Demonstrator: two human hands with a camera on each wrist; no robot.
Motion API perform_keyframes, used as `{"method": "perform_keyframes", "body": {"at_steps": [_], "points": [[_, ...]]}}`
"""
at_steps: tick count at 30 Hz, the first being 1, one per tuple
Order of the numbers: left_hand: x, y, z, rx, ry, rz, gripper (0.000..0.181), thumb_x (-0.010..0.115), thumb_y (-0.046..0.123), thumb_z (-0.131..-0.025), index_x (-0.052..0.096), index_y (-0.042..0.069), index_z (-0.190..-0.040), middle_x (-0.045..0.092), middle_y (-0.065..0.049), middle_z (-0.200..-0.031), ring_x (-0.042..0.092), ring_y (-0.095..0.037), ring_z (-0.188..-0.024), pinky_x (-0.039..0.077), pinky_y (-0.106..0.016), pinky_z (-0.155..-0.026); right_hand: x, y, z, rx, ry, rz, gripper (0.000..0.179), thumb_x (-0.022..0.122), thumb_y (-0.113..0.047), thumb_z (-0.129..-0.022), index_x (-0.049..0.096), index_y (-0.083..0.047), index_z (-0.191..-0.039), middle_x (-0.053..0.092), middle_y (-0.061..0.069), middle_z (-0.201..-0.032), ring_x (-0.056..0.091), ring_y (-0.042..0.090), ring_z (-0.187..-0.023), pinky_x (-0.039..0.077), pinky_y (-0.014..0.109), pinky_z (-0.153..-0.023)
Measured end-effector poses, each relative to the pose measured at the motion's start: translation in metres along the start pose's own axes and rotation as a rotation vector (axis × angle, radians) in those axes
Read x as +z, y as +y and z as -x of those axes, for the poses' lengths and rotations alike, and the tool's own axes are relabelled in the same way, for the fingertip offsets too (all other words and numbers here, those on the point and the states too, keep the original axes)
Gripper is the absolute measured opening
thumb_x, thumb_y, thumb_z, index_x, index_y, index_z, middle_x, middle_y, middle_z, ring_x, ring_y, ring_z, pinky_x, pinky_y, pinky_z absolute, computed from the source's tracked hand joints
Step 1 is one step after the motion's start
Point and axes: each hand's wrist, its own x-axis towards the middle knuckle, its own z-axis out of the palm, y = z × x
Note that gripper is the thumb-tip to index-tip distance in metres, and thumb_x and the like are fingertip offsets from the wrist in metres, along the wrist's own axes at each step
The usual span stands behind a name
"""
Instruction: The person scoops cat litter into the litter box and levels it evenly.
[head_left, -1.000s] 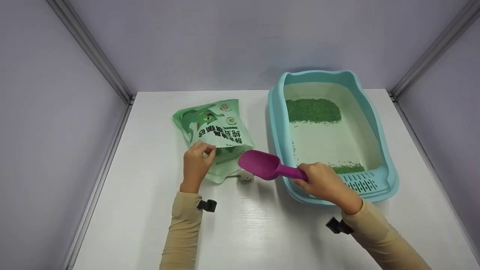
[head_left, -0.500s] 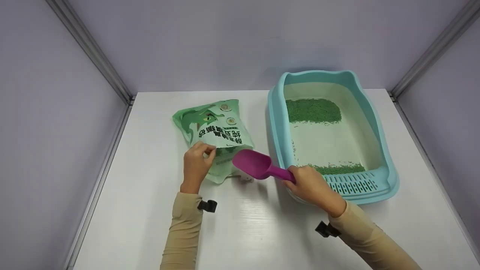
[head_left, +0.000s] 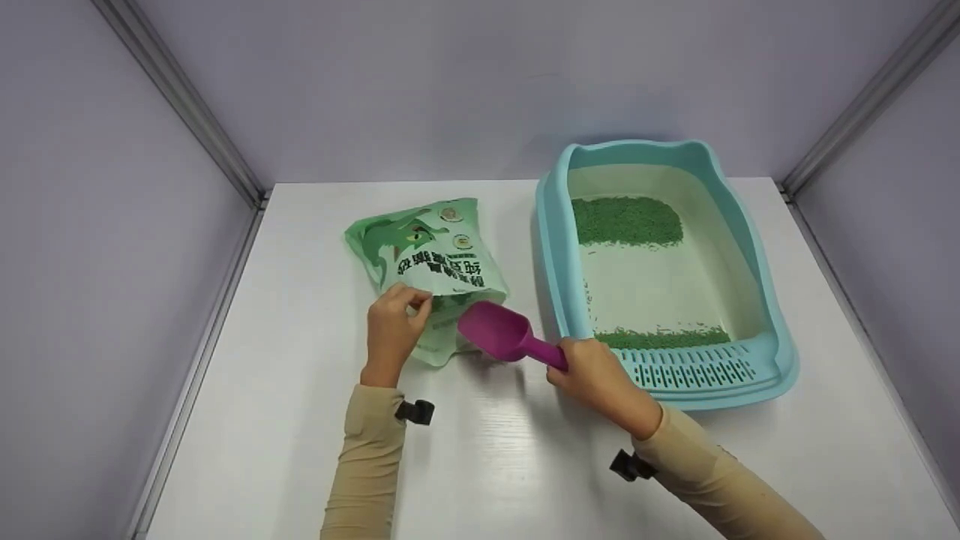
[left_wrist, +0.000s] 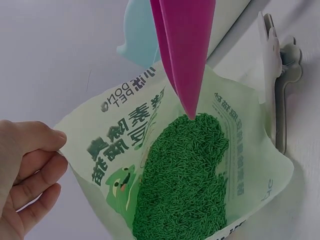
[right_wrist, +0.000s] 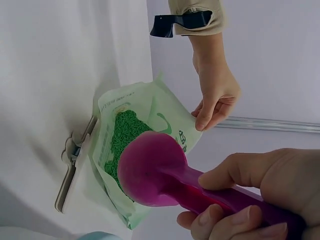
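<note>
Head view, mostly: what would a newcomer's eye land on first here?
The purple scoop in the right hand stands out first, its bowl beside the open mouth of the green bag. Next comes the large blue tray on the right, with green pellets in patches at its far and near ends. The left hand pinches the bag's edge.

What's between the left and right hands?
In the head view: the open end of the green bag, its edge pinched by the left hand, then the purple scoop, gripped by the right hand.

Head view looks down; wrist views share bag (head_left: pixel 439 251).
</note>
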Motion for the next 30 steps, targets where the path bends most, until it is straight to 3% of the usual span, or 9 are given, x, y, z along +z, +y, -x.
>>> {"method": "perform_keyframes", "body": {"at_steps": [16, 24, 30], "points": [[0.000, -0.001, 0.001, 0.005, -0.005, -0.002, 0.004, 0.071, 0.001, -0.081, 0.073, 0.004, -0.079, 0.065, -0.010, -0.073, 0.067, -0.020, -0.066, 0.057, -0.034, -0.062, 0.019, -0.007, -0.006, 0.030, 0.010, -0.013, 0.017, 0.064, -0.003, -0.073, 0.048, -0.003, -0.069, 0.036, 0.000, -0.058, 0.035, 0.017, -0.055, 0.030, 0.029, -0.048], [-0.001, -0.001, 0.001, 0.003, -0.005, 0.003, 0.005, 0.071, 0.001, -0.081, 0.073, 0.004, -0.079, 0.065, -0.010, -0.072, 0.066, -0.021, -0.066, 0.057, -0.034, -0.062, 0.023, -0.015, -0.015, 0.029, 0.058, 0.030, 0.015, 0.064, -0.004, -0.078, 0.052, 0.000, -0.070, 0.053, 0.014, -0.058, 0.051, 0.028, -0.053, 0.044, 0.046, -0.049], [-0.001, -0.001, 0.000, -0.006, -0.022, 0.010, 0.005, 0.070, 0.002, -0.083, 0.073, 0.005, -0.080, 0.066, -0.010, -0.074, 0.067, -0.020, -0.067, 0.057, -0.033, -0.063, 0.026, -0.020, -0.021, 0.019, 0.103, 0.088, 0.016, 0.064, -0.004, -0.078, 0.055, 0.003, -0.068, 0.059, 0.022, -0.061, 0.059, 0.039, -0.055, 0.047, 0.052, -0.051]]}}
